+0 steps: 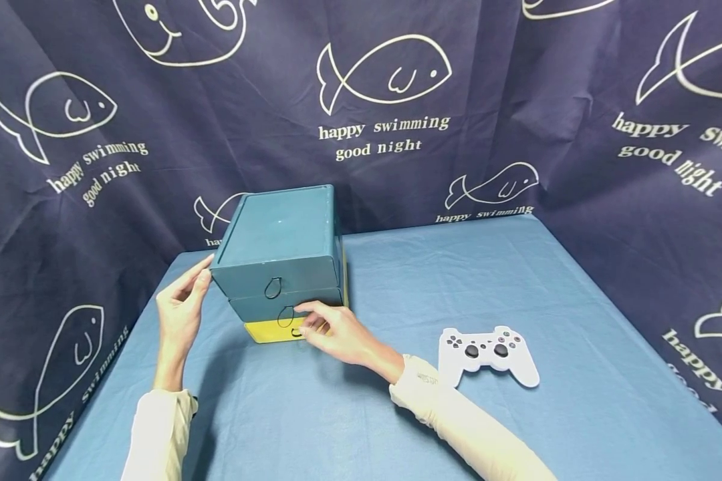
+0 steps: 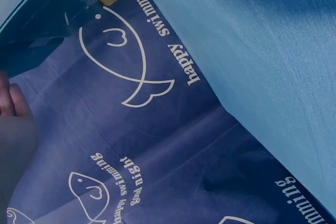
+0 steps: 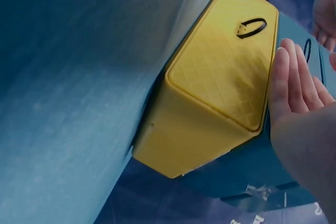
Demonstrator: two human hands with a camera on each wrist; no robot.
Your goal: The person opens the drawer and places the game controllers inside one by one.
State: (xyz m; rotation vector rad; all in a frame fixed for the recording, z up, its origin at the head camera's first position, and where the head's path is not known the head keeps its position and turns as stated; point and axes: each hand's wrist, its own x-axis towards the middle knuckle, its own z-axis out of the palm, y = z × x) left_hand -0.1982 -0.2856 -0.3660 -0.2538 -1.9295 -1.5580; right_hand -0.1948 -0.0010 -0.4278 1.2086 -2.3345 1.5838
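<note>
A small cabinet of stacked drawers (image 1: 273, 230) stands on the blue cloth, teal in its upper two tiers. Its lowest drawer is yellow (image 3: 220, 61), with a black loop handle (image 3: 253, 28) on its front. My left hand (image 1: 180, 300) has its fingertips at the cabinet's upper left front corner, thumb toward the front. My right hand (image 1: 339, 334) is at the lower right of the front, index fingertip beside the middle drawer's loop (image 1: 285, 316) and thumb over the yellow front. In the right wrist view its fingers extend across the teal front. Every drawer appears closed.
A white game controller (image 1: 487, 354) lies on the table (image 1: 433, 280) to the right of the cabinet. A dark blue curtain (image 1: 391, 174) with fish drawings hangs behind and along both sides. Clear tape (image 3: 257, 191) shows on the cabinet's side.
</note>
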